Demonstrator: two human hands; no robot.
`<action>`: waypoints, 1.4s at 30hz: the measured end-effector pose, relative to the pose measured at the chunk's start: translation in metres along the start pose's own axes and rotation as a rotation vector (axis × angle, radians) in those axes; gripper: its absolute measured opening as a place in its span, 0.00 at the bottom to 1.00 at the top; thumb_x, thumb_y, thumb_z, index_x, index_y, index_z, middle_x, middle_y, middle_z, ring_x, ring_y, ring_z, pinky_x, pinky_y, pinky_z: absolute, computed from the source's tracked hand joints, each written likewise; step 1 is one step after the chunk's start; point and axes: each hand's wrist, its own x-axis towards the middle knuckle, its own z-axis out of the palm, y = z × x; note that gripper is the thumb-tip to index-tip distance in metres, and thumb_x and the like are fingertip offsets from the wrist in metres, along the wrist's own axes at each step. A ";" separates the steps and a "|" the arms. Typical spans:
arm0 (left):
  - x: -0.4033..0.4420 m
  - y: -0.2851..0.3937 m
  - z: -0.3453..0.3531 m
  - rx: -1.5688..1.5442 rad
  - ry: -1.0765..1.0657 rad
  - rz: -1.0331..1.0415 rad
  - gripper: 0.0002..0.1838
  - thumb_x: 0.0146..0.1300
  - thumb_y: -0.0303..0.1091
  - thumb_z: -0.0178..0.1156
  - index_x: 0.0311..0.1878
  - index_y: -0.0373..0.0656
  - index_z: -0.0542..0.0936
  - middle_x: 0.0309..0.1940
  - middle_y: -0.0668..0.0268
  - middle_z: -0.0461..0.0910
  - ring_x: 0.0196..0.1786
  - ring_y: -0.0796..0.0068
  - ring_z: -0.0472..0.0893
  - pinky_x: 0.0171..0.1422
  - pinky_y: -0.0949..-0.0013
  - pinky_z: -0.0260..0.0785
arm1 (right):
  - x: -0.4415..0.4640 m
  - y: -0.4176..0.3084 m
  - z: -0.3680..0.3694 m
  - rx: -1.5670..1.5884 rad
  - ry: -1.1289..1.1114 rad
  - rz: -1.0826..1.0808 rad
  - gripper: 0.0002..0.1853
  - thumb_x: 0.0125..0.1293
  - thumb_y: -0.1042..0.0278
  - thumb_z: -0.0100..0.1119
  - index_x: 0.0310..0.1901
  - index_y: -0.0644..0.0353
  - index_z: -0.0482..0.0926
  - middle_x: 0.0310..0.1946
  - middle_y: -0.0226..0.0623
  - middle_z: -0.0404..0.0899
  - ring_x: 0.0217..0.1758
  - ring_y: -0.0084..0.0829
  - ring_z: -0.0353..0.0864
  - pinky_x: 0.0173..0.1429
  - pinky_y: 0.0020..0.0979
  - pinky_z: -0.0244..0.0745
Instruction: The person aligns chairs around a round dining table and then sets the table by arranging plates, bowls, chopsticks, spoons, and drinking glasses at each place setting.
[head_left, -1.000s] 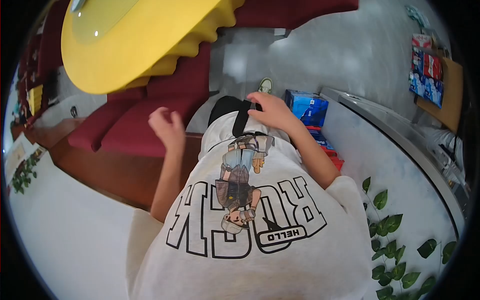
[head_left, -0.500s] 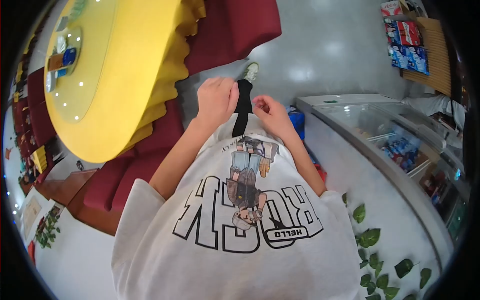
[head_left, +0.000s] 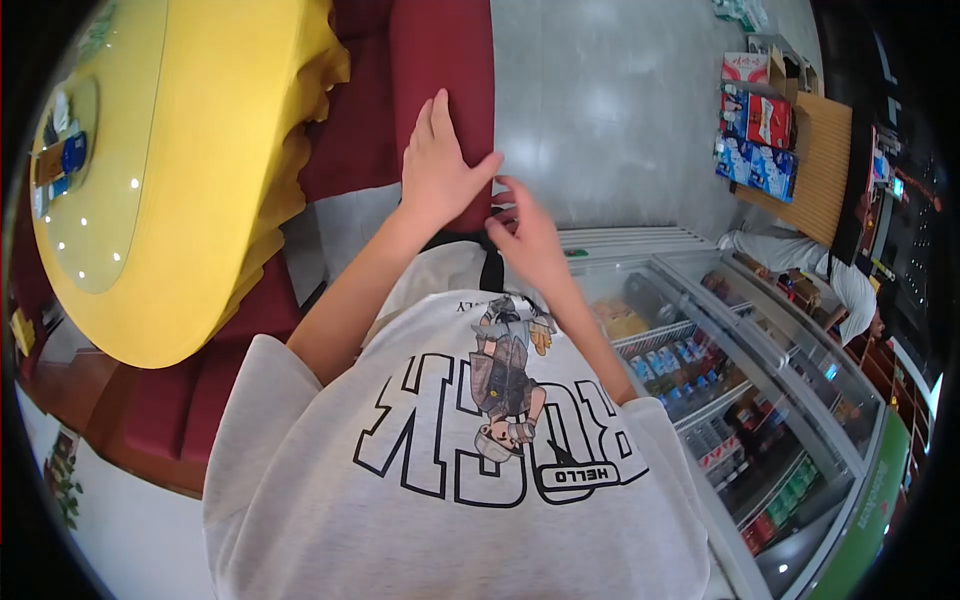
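My left hand (head_left: 440, 170) is held out in front of me with its fingers stretched and thumb apart, holding nothing. It shows against a dark red chair (head_left: 440, 50); whether it touches the chair I cannot tell. Close by on its right, my right hand (head_left: 525, 238) has loosely bent fingers set apart from the thumb, and nothing shows in it. Its fingertips come near the left thumb. Below both hands is my white T-shirt (head_left: 300, 490) with a printed figure and large letters.
To the left stands a round table with a yellow cloth (head_left: 200, 180) and a glass turntable (head_left: 120, 200). A glass-topped display freezer (head_left: 690, 375) with packaged goods is at my right. Beyond it are stacked drink cartons (head_left: 755, 165) and a person in white (head_left: 850, 295).
My view has turned and moved forward along the freezer. The left hand has gone from curled to stretched out, now in front of the red chair. The right hand is slightly lower.
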 end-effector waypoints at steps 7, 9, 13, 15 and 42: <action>0.004 0.014 0.015 0.090 0.061 -0.115 0.54 0.54 0.39 0.71 0.78 0.31 0.52 0.74 0.36 0.59 0.74 0.40 0.65 0.74 0.48 0.63 | 0.044 -0.005 -0.024 -0.238 -0.208 -0.080 0.25 0.62 0.74 0.63 0.60 0.64 0.68 0.47 0.50 0.84 0.51 0.49 0.85 0.52 0.41 0.79; 0.001 0.016 0.017 0.122 0.098 -0.150 0.53 0.53 0.39 0.71 0.78 0.32 0.53 0.74 0.38 0.60 0.74 0.41 0.66 0.73 0.48 0.64 | 0.060 0.000 -0.034 -0.192 -0.368 -0.067 0.25 0.62 0.73 0.63 0.60 0.65 0.68 0.48 0.49 0.84 0.50 0.49 0.85 0.52 0.42 0.79; 0.005 0.024 0.025 0.169 0.210 -0.178 0.52 0.51 0.40 0.71 0.77 0.35 0.57 0.72 0.43 0.65 0.71 0.44 0.70 0.71 0.51 0.66 | 0.098 0.007 -0.073 -0.255 -0.554 -0.425 0.19 0.62 0.66 0.64 0.52 0.63 0.74 0.48 0.51 0.82 0.53 0.51 0.82 0.56 0.46 0.77; 0.007 0.038 0.034 0.257 0.289 -0.221 0.51 0.50 0.39 0.72 0.76 0.36 0.59 0.70 0.45 0.68 0.69 0.46 0.72 0.68 0.51 0.69 | 0.107 0.009 -0.101 -0.286 -0.609 -0.455 0.16 0.63 0.65 0.64 0.51 0.61 0.77 0.46 0.48 0.82 0.52 0.50 0.82 0.55 0.45 0.77; 0.048 0.063 0.041 0.520 0.457 -0.588 0.40 0.49 0.42 0.72 0.68 0.43 0.71 0.58 0.58 0.81 0.52 0.56 0.84 0.55 0.57 0.78 | 0.286 -0.034 -0.216 -0.247 -0.604 -0.474 0.10 0.64 0.67 0.66 0.33 0.62 0.76 0.26 0.40 0.79 0.29 0.35 0.79 0.35 0.36 0.72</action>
